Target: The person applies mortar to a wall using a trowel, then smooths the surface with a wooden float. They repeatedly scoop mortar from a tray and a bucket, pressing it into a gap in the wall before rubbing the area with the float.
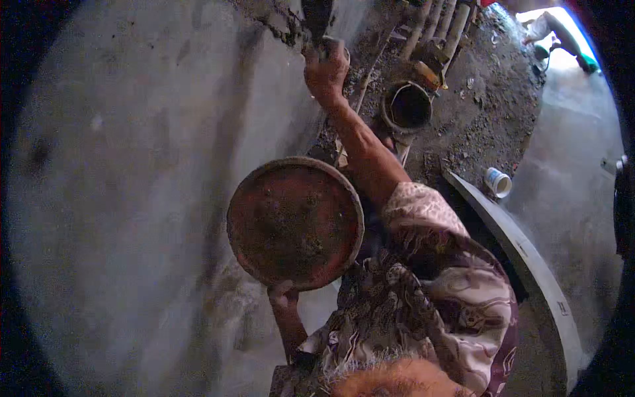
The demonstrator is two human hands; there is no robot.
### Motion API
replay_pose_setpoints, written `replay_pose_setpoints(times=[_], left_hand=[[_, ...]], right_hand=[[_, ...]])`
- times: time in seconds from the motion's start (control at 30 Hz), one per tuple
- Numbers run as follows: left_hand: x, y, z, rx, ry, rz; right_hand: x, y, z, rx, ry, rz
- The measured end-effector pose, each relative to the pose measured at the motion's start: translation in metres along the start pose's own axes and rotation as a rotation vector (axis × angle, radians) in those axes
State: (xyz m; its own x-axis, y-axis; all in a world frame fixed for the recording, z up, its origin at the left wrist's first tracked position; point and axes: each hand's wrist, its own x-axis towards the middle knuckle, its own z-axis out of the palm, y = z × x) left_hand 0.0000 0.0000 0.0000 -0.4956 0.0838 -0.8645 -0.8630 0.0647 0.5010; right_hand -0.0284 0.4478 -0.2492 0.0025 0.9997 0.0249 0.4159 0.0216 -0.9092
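Observation:
My left hand grips the lower rim of a round pan, its thumb over the edge. The pan's reddish-brown inside is smeared with dark residue, and its open face is turned towards me. My right hand reaches out at the top, closed round what looks like a trowel, partly hidden by the fingers. That hand is close to the grey wall, beside a rough, dark broken patch.
Below my right forearm stands a dark bucket. Several poles lie beyond it on rubble-strewn ground. A small white tub lies tipped over by a long curved edge. A dim figure-like shape shows in the bright far corner.

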Motion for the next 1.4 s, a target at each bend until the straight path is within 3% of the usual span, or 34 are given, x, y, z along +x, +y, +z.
replay_pose_setpoints(times=[0.07,0.1,0.17,0.23,0.3,0.33,0.37,0.47,0.57,0.63,0.67,0.73,0.77,0.8,0.83,0.87,0.9,0.97,1.0,1.07,1.27,1.3,1.33,1.37,1.4], left_hand=[[0.009,-0.004,-0.010,-0.090,-0.130,-0.005],[0.115,-0.005,-0.013,-0.149,-0.268,0.217],[0.105,-0.012,-0.047,-0.291,-0.323,0.182],[0.108,-0.006,-0.026,-0.274,-0.436,0.269],[0.081,-0.009,-0.007,-0.231,-0.476,0.286],[0.062,-0.011,0.006,-0.166,-0.280,0.264],[0.045,-0.013,0.011,-0.093,-0.079,0.228],[0.039,-0.035,-0.013,-0.127,-0.167,0.123],[0.051,-0.054,-0.026,-0.130,-0.126,0.149],[0.054,-0.051,0.020,-0.116,-0.080,0.161],[0.059,-0.049,0.037,-0.086,-0.026,0.172],[0.106,-0.087,-0.053,-0.242,-0.272,0.018],[0.129,-0.106,-0.096,-0.303,-0.384,-0.073],[0.116,-0.099,-0.070,-0.307,-0.388,-0.077],[0.089,-0.082,-0.021,-0.231,-0.155,0.006],[0.075,-0.071,0.007,-0.154,0.077,0.090],[0.097,-0.084,-0.020,-0.157,0.071,0.091],[0.159,-0.120,-0.095,-0.485,-0.525,0.046],[0.150,-0.109,-0.069,-0.481,-0.532,0.046],[0.102,-0.064,0.011,-0.193,-0.252,0.161],[0.102,-0.053,0.008,-0.116,-0.163,0.163],[0.140,-0.082,-0.041,-0.289,-0.328,0.193],[0.176,-0.109,-0.087,-0.471,-0.507,0.190],[0.216,-0.139,-0.136,-0.633,-0.684,0.158],[0.187,-0.110,-0.097,-0.465,-0.587,0.161]], right_hand=[[0.016,-0.003,0.001,-0.024,0.095,0.090],[0.066,-0.041,0.088,0.194,0.154,-0.054],[0.050,0.008,0.117,0.233,-0.234,0.583],[0.075,-0.004,0.161,0.336,-0.197,0.477],[0.070,-0.010,0.163,0.138,-0.209,0.184],[0.069,-0.034,0.156,0.386,-0.186,0.437],[0.065,-0.054,0.140,0.363,-0.190,0.456],[0.062,-0.117,0.080,0.112,-0.134,0.426],[0.067,-0.142,0.072,0.230,-0.124,0.434],[0.067,-0.141,0.074,-0.037,-0.163,0.187],[0.067,-0.136,0.078,-0.045,-0.159,0.175],[0.069,-0.133,0.073,-0.517,-0.307,-0.228],[0.067,-0.129,0.077,-0.527,-0.306,-0.232],[0.064,-0.125,0.087,-0.362,-0.250,-0.162],[0.062,-0.124,0.091,-0.193,-0.195,-0.091],[0.049,-0.167,0.055,0.251,-0.076,0.194],[0.047,-0.168,0.055,0.252,-0.074,0.188],[0.043,-0.168,0.054,0.244,-0.110,0.136],[0.042,-0.165,0.053,0.247,-0.103,0.135],[0.026,-0.164,0.046,0.242,-0.040,-0.061],[-0.008,-0.130,-0.032,0.219,-0.209,-0.161],[-0.001,-0.113,-0.033,0.310,-0.186,-0.124],[0.007,-0.096,-0.034,0.165,-0.200,0.098],[0.018,-0.068,-0.028,0.060,-0.287,0.097],[0.040,-0.038,-0.014,-0.018,-0.380,0.095]])
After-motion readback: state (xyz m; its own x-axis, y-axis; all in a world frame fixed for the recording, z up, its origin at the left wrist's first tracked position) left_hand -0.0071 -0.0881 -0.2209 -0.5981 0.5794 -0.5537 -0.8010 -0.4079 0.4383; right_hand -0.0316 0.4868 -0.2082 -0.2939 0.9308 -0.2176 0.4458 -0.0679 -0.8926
